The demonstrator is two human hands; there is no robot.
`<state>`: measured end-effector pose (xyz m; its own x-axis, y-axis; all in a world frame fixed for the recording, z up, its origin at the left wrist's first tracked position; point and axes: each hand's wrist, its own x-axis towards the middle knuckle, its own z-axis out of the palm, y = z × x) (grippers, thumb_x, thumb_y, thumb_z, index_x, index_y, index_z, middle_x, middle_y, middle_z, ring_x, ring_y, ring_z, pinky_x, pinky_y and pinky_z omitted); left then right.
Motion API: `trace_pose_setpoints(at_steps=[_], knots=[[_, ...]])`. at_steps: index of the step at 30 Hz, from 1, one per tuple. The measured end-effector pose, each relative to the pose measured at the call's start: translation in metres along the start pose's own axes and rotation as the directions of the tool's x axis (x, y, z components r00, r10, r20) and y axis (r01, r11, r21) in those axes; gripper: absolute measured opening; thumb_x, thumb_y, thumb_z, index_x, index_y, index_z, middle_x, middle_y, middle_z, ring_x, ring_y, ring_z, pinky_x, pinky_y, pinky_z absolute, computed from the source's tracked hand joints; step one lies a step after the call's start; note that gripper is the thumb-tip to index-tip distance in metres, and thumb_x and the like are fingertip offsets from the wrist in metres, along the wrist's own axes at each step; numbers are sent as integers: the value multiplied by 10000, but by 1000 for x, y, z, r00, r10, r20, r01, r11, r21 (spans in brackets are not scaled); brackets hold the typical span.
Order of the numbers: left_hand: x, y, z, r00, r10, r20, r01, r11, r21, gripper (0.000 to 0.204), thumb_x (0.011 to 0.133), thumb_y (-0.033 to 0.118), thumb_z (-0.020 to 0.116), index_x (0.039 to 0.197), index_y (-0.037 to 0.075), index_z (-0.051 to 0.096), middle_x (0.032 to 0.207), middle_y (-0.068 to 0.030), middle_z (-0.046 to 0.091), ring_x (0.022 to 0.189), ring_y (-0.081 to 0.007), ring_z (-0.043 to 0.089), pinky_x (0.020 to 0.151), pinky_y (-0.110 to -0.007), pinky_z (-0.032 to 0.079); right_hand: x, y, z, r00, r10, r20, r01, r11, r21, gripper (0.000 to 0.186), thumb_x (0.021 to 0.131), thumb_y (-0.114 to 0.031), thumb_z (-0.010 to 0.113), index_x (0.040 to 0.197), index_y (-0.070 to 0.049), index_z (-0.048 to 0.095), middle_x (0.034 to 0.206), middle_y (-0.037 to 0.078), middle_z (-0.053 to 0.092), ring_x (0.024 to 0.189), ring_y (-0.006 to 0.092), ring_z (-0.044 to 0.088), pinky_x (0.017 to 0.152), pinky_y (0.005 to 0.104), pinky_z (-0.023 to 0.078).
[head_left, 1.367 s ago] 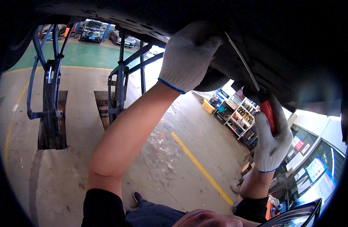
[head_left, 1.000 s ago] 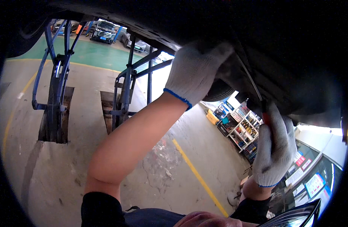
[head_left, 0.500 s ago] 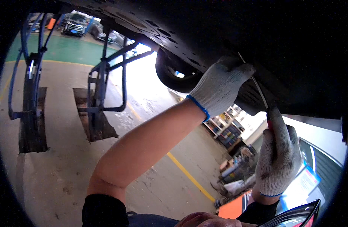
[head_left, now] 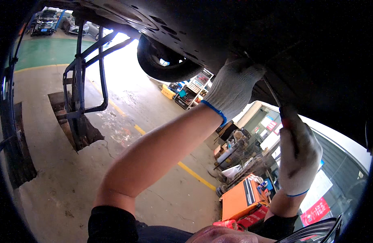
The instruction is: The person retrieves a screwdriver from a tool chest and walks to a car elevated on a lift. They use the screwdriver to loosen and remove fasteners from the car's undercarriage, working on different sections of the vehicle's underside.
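Note:
Overhead is the dark underside (head_left: 166, 30) of a raised car. My left hand (head_left: 239, 79), in a white knit glove with a blue cuff edge, reaches up against it with its fingers curled. They close around the front of a thin metal shaft, whose tip shows just past them; the fingertips are in shadow. Lower right, my right hand (head_left: 301, 156), gloved alike and smudged dark, grips the red and black handle of this screwdriver (head_left: 272, 90). The shaft slants up and left from the right hand to the left. What the tip touches is too dark to make out.
A car wheel (head_left: 144, 60) hangs beyond my left hand. Blue lift arms (head_left: 79, 77) and floor pits stand at left. An orange tool cart (head_left: 239, 198), cluttered shelving (head_left: 190, 91) and a glass partition (head_left: 336, 162) are at right. Parked cars (head_left: 44, 22) stand far back.
My view has turned to the right, so the lift and wheel sit further left and more of the orange cart shows. Both hands stay on the screwdriver, its visible shaft shorter between them.

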<state>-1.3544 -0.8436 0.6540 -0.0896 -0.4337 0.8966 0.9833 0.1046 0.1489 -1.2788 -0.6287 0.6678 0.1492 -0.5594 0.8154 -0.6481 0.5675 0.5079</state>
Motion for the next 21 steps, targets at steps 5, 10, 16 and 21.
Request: trace_pose_setpoints(at_steps=[5,10,16,21], knots=[[-9,3,-12,996,-79,-29,79,997,20,352,998,259,605,1146,-51,682,1130,-212,706,1019,-319,679,939,-405,523,13,-1,17,964,-251,89,266,901,-341,346,948,-123,691,1294,-148,695,977,92,712,676,183,673,551,311,533],[-1,-16,-15,998,-53,-26,52,998,-46,360,983,263,644,1184,-34,672,1104,-184,720,978,-250,690,867,-375,539,14,1,20,984,-137,116,162,954,-253,433,894,-150,728,1324,-185,687,929,105,671,629,269,647,554,390,524],[-5,3,-26,996,33,80,-50,973,226,369,981,363,682,1077,9,722,989,-168,724,911,-211,688,797,-369,533,-16,10,40,994,-42,-99,44,999,19,418,871,-111,769,1284,-115,710,897,109,694,706,260,697,609,367,550],[-1,-1,-19,999,20,50,-31,976,217,394,972,392,697,988,-1,727,889,-156,739,811,-191,692,720,-355,540,-29,12,46,990,51,-134,-35,992,118,408,881,-65,746,1286,-75,703,931,146,708,775,294,710,664,378,559]])
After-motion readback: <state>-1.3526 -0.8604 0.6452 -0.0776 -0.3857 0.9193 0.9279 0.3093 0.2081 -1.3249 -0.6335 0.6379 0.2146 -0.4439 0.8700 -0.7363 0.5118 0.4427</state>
